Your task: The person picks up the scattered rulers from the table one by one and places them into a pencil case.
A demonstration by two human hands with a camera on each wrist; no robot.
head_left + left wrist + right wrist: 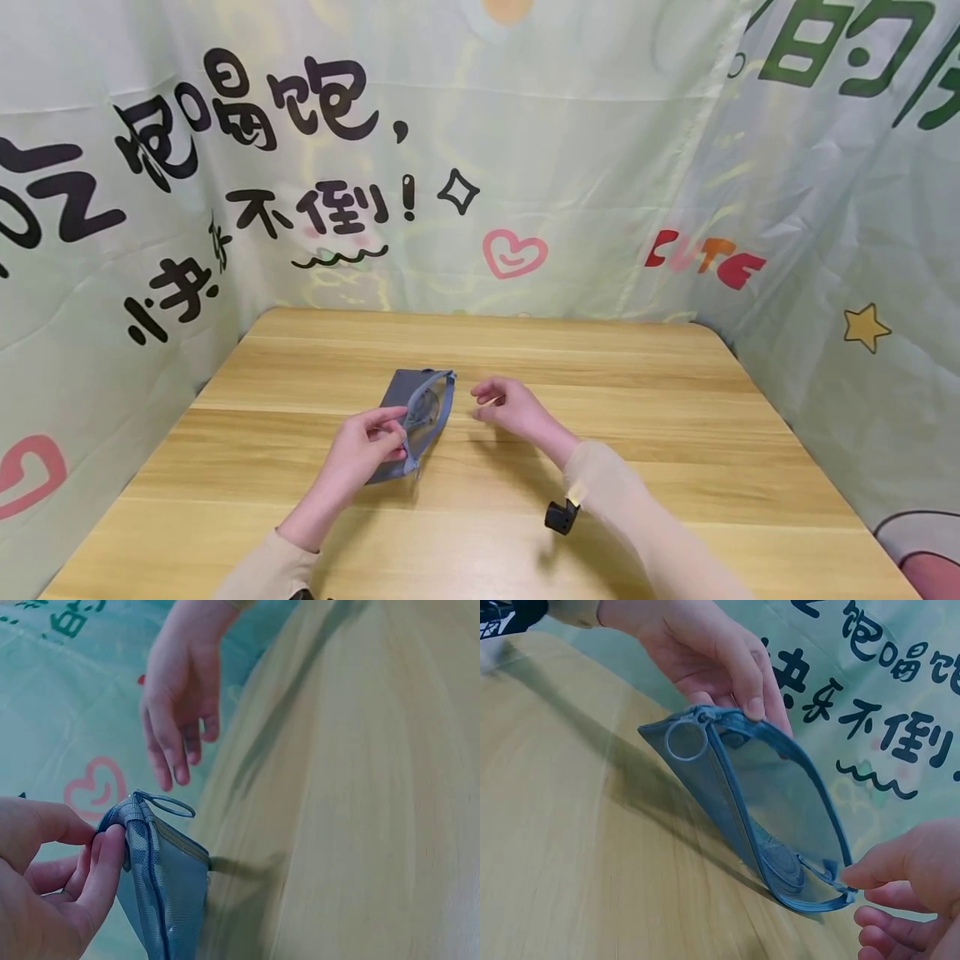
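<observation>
A blue zip pouch (396,392) with a see-through side stands tilted on the table, its zipped mouth gaping open. My left hand (367,446) pinches the pouch's near edge between thumb and fingers, beside the zip end with a ring pull (686,740). Inside the pouch, through the mouth, a rounded, coiled-looking item (781,868) shows low down. My right hand (513,410) hovers to the right of the pouch's far end, fingers loosely bent and holding nothing. In the right wrist view its thumb overlaps that far corner.
The wooden table (660,400) reaches back to a printed cloth backdrop (585,167), which also hangs along both sides. A small black device (561,517) is fixed at the right sleeve (622,492).
</observation>
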